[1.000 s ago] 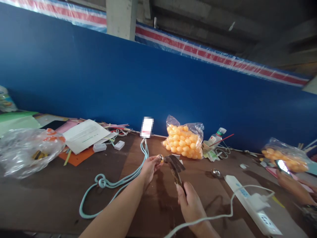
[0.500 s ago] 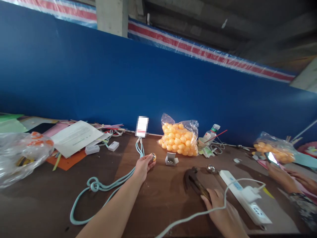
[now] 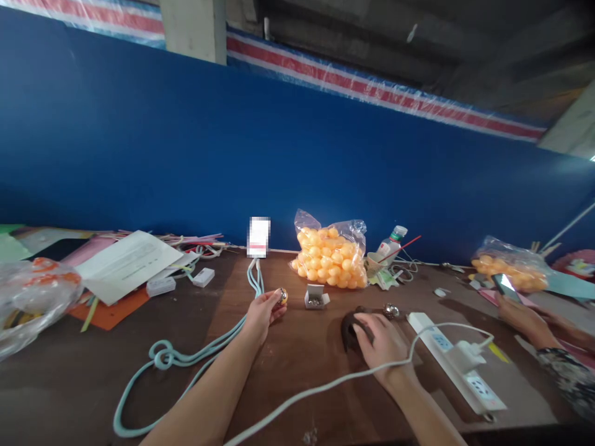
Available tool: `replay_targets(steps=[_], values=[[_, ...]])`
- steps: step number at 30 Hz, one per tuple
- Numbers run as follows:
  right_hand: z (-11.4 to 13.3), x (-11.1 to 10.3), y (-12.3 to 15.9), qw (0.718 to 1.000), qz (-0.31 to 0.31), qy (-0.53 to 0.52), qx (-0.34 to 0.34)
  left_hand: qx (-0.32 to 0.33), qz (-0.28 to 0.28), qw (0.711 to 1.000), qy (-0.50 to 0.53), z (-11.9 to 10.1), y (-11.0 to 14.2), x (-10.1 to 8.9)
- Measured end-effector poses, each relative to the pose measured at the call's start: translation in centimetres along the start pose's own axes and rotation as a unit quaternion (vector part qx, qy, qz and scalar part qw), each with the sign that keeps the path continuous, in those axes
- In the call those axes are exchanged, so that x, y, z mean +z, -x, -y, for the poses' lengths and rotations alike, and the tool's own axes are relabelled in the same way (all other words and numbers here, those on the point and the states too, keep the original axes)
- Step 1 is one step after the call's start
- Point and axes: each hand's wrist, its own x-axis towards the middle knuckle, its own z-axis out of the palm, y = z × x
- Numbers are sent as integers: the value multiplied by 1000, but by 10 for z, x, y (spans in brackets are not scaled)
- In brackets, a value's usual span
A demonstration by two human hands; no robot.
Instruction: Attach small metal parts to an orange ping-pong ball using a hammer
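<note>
My left hand (image 3: 261, 314) pinches an orange ball (image 3: 283, 298) partly covered with shiny silver studs, above the table. My right hand (image 3: 382, 341) lies over a claw hammer resting on the table, its fingers stretched forward and apart. The dark hammer head (image 3: 350, 331) shows left of the fingers; the handle is hidden beneath the hand. Between my hands, farther back, stands an open small white box (image 3: 316, 297) with small shiny metal pieces inside. Beyond my right fingers sits a shiny silver studded ball (image 3: 390, 310).
A clear bag of orange balls (image 3: 330, 257) stands near the blue partition (image 3: 279, 142). A white power strip (image 3: 458, 362) lies at right, its cable crossing over my right wrist. Pale blue cord (image 3: 186, 356) runs beside my left arm. A co-worker's hand (image 3: 523, 319) holds a phone.
My right hand has lowered the hammer rightward onto the table, then slid forward over it from the handle. My left hand keeps the ball. The small box has come into clear view.
</note>
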Motion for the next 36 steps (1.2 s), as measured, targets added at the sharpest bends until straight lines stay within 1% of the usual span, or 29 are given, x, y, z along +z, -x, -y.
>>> replay_targets(steps=[2, 4, 6, 8, 11, 14, 16, 21, 25, 27, 29, 33, 36], values=[[24, 4, -22, 999, 46, -26, 14, 3, 0, 1000, -5, 0, 0, -1], [44, 14, -43, 995, 93, -34, 20, 6, 0, 1000, -5, 0, -1, -1], [58, 27, -60, 992, 118, -29, 18, 4, 3, 1000, -7, 0, -1, -1], [65, 42, -73, 988, 148, 1, 32, -7, 5, 1000, -13, 1, -2, -1], [69, 60, -86, 978, 196, 43, 59, -15, 3, 1000, -7, 2, -2, 1], [69, 70, -95, 973, 211, 59, 78, -15, 12, 1000, -10, 2, 0, 3], [68, 73, -99, 970, 216, 61, 90, -13, 20, 1000, -5, 1, 1, 3], [62, 77, -105, 961, 239, 30, 137, -7, 0, 1000, 1, 0, 1, 1], [60, 76, -106, 956, 258, 3, 142, -5, 4, 1000, 4, 0, 0, 0], [60, 76, -104, 955, 259, -5, 141, -4, 5, 1000, 4, 1, 0, -1], [59, 76, -101, 960, 245, -15, 135, 1, 7, 1000, 6, 2, -1, -1], [55, 76, -94, 978, 166, -51, 116, 7, 20, 1000, 4, 4, -2, -3], [55, 71, -90, 984, 93, -95, 116, -1, 16, 1000, 1, 4, -2, -3]])
